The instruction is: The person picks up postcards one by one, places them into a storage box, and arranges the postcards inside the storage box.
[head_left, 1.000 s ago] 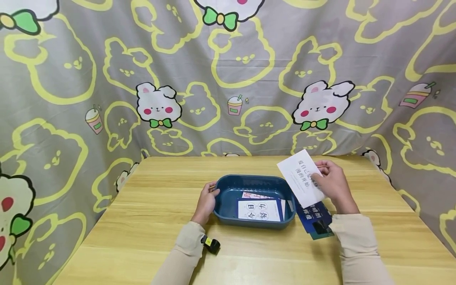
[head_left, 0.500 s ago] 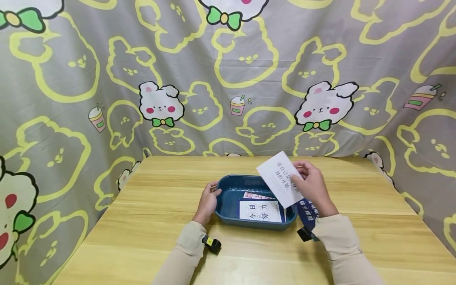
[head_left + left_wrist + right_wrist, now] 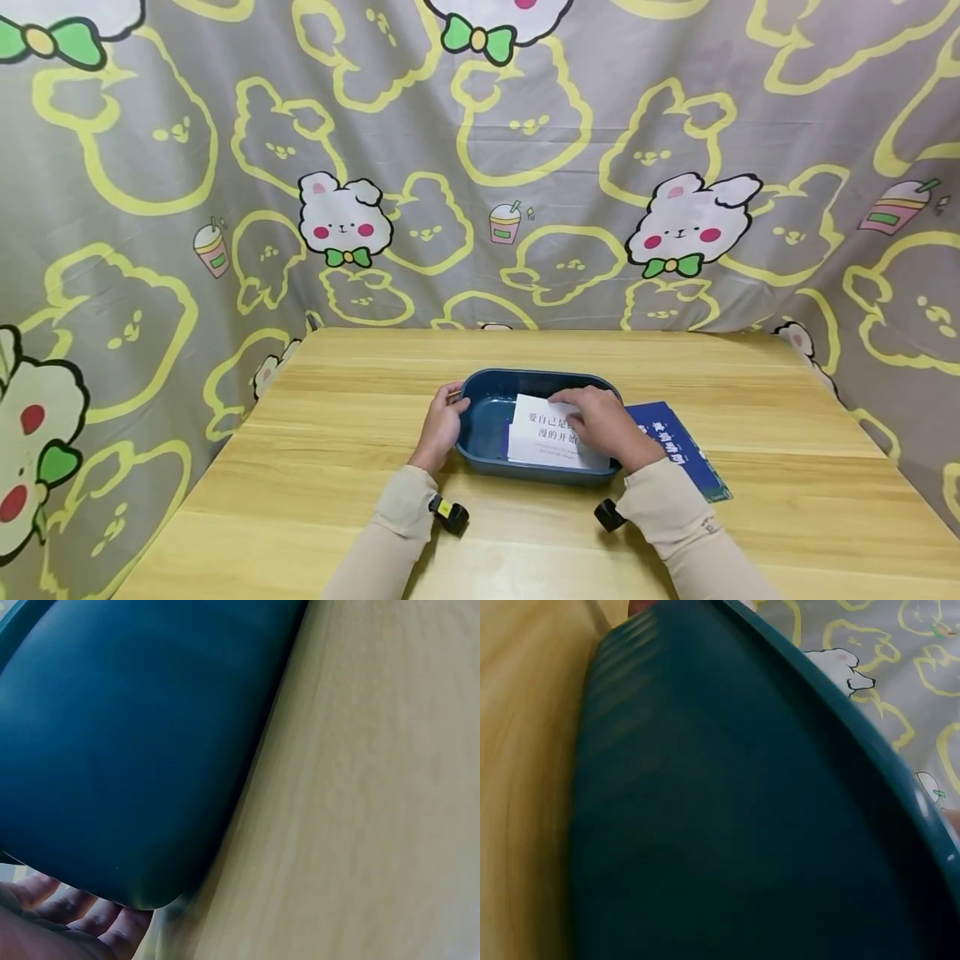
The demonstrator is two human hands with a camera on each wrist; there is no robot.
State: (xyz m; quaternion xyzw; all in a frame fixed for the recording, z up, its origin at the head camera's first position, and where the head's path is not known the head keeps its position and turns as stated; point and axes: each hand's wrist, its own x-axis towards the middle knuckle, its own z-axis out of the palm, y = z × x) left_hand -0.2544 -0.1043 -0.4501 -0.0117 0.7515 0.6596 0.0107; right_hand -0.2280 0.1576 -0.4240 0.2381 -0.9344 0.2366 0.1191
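Observation:
A dark blue plastic basin point(image 3: 487, 417) stands on the table. My left hand point(image 3: 438, 429) holds its left end, thumb at the rim; in the left wrist view several curled fingers point(image 3: 90, 911) show against the basin's outer wall. Over the basin's right part is my right hand point(image 3: 607, 425), its thumb and index finger on a white card point(image 3: 536, 429) printed with dark Chinese characters. That card lies inside, over other cards, of which only a purple-blue edge shows at its left. In the right wrist view, the basin's wall point(image 3: 727, 795) hides the right hand's fingertips.
Dark blue cards point(image 3: 678, 446) with pale characters lie on the table just right of the basin, partly under the right forearm. Each wrist wears a small black camera. A grey curtain point(image 3: 450, 292) with rabbit prints hangs behind the wooden table point(image 3: 337, 400).
My right hand has brought the white card left and down from above the dark blue cards into the basin, covering the card with circled characters. The left hand stays on the basin.

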